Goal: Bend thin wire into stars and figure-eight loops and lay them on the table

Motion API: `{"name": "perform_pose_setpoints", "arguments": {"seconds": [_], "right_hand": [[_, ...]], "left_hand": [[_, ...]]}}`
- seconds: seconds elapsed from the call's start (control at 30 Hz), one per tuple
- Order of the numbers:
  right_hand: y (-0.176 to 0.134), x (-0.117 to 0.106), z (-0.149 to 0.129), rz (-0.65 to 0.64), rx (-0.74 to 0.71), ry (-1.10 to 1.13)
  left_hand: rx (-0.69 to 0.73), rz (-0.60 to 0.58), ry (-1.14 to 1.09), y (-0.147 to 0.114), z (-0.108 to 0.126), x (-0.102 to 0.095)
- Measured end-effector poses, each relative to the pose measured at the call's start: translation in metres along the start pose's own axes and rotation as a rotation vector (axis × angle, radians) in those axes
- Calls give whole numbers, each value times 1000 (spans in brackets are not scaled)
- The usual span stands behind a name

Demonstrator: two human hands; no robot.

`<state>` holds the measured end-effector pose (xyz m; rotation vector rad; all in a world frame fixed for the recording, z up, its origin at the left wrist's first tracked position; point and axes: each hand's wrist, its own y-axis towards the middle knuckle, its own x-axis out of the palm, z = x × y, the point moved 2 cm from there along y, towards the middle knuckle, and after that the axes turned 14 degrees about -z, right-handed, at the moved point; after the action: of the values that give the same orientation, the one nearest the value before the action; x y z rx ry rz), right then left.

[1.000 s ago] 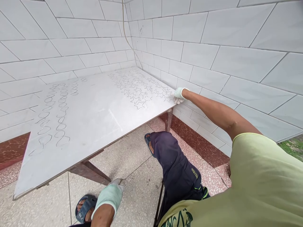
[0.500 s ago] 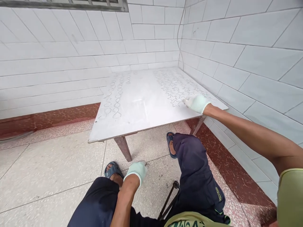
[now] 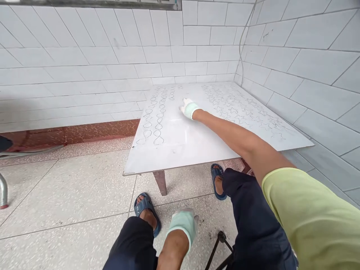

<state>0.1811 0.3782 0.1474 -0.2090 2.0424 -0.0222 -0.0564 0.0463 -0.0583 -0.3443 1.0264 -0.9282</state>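
Note:
My right hand, in a pale knitted glove, reaches over the white board, with its fingertips low over the surface and apart. I see nothing in it. Closest to it on the left are thin, dark looped outlines in columns. On the board's right side lie rows of star-shaped outlines; whether the shapes are drawn or made of thin wire, I cannot tell. My left hand, gloved alike, hangs curled above the floor between my knees. Its fingers are mostly hidden, and so is anything inside them.
Wooden legs hold the board up near a tiled wall and the corner. A cable runs down that corner. Black folding metal legs stand between my knees. At the far left is a metal tube leg.
My right hand has moved left across the board, from the near star outlines to beside the looped ones. My left hand has shifted slightly within the view, which has itself turned left.

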Motion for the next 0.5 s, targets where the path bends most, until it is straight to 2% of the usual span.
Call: {"name": "perform_pose_setpoints", "arguments": {"seconds": [0.13, 0.27, 0.37, 0.5], "right_hand": [[81, 23, -24, -11, 27, 4], [135, 38, -35, 16, 25, -47], [149, 39, -34, 2, 25, -106], [132, 34, -30, -54, -37, -166]], "left_hand": [[-53, -25, 17, 5, -41, -21], [-229, -1, 99, 7, -74, -30], [-311, 25, 141, 15, -85, -33], [-398, 78, 179, 23, -91, -36]]}}
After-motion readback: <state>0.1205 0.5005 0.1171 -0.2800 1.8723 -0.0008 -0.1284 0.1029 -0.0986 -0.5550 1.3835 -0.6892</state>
